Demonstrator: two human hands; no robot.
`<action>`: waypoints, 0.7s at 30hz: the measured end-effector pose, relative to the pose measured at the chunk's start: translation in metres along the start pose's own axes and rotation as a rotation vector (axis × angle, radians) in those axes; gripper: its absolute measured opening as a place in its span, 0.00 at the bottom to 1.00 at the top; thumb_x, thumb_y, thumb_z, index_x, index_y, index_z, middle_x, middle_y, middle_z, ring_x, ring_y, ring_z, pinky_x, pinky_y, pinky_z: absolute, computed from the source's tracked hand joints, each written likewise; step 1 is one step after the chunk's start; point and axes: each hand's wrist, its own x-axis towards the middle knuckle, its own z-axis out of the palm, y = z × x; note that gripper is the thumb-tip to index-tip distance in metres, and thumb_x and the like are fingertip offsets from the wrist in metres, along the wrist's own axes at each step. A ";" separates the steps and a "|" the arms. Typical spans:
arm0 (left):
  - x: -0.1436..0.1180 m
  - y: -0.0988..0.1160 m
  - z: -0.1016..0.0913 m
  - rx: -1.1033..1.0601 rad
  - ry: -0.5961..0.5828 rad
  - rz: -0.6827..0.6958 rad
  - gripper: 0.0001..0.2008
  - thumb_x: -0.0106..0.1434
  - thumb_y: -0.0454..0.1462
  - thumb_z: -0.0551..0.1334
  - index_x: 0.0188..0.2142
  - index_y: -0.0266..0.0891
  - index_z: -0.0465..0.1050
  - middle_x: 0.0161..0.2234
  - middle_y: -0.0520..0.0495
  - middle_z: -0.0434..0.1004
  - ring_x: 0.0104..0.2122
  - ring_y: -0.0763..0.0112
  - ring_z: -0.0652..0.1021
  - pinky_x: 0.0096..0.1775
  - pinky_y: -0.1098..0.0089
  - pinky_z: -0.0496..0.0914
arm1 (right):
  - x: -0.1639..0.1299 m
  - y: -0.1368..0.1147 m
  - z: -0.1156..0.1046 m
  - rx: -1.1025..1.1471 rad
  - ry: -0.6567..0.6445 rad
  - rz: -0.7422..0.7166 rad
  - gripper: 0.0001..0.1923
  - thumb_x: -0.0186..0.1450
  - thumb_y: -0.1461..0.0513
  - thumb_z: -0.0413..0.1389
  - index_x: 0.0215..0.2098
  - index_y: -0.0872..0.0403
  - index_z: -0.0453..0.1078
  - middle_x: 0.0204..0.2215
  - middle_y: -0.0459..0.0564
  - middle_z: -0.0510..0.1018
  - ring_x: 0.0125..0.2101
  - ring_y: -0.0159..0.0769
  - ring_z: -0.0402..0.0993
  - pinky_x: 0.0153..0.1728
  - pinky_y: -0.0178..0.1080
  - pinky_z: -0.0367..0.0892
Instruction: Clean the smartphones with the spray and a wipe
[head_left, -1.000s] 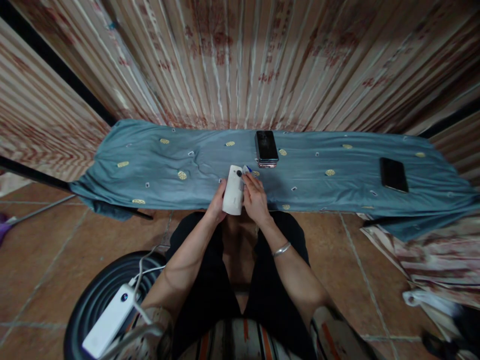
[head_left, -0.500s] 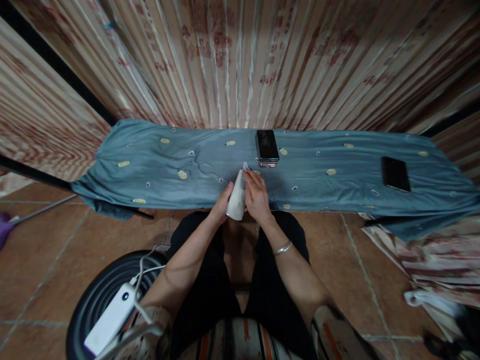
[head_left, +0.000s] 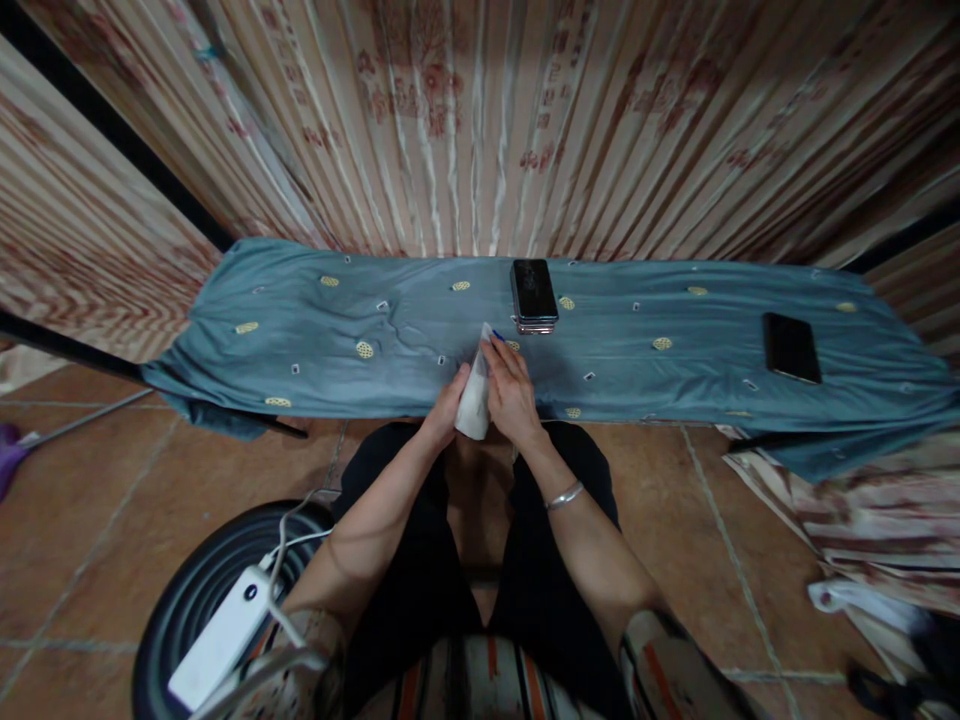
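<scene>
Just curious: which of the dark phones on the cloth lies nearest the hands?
The stacked phones, just beyond the right hand; the single phone lies far right.

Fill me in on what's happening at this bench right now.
A seated person holds a white phone on edge between both hands at the near edge of a blue cloth. The left hand cradles it from the side, and the right hand grips it, fingertips at its top end. On the cloth beyond sits a small stack of phones, and a lone black phone lies far to the right.
</scene>
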 end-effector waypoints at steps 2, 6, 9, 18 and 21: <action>0.000 0.000 0.000 0.032 0.017 -0.008 0.25 0.67 0.50 0.66 0.58 0.38 0.79 0.43 0.40 0.87 0.46 0.56 0.86 0.49 0.64 0.79 | 0.000 0.001 0.001 -0.004 0.007 0.013 0.31 0.71 0.67 0.44 0.70 0.54 0.64 0.69 0.57 0.69 0.70 0.47 0.61 0.72 0.58 0.58; 0.000 0.003 0.000 0.012 0.027 0.013 0.26 0.68 0.50 0.65 0.58 0.35 0.78 0.44 0.39 0.87 0.47 0.57 0.85 0.52 0.65 0.77 | -0.003 0.002 0.005 -0.013 0.024 0.031 0.30 0.72 0.66 0.43 0.70 0.55 0.64 0.69 0.59 0.69 0.70 0.48 0.62 0.72 0.59 0.58; 0.000 0.005 0.002 -0.012 0.023 0.021 0.26 0.69 0.50 0.63 0.59 0.36 0.77 0.46 0.40 0.87 0.49 0.59 0.85 0.53 0.65 0.76 | -0.005 0.002 0.009 -0.018 0.042 0.034 0.28 0.73 0.65 0.43 0.70 0.57 0.64 0.69 0.61 0.68 0.70 0.47 0.61 0.72 0.58 0.57; -0.004 0.009 0.010 -0.021 0.034 0.034 0.25 0.72 0.48 0.62 0.60 0.32 0.77 0.48 0.38 0.86 0.51 0.57 0.84 0.57 0.64 0.75 | -0.010 -0.001 0.011 -0.021 0.026 0.041 0.28 0.74 0.64 0.41 0.69 0.60 0.65 0.68 0.65 0.69 0.70 0.49 0.61 0.72 0.60 0.57; -0.006 0.011 0.015 -0.001 0.040 0.054 0.25 0.75 0.45 0.56 0.60 0.30 0.76 0.49 0.38 0.86 0.53 0.58 0.83 0.59 0.64 0.73 | -0.012 -0.004 0.012 -0.030 0.011 0.024 0.28 0.74 0.64 0.42 0.70 0.61 0.64 0.68 0.64 0.69 0.70 0.49 0.62 0.72 0.59 0.57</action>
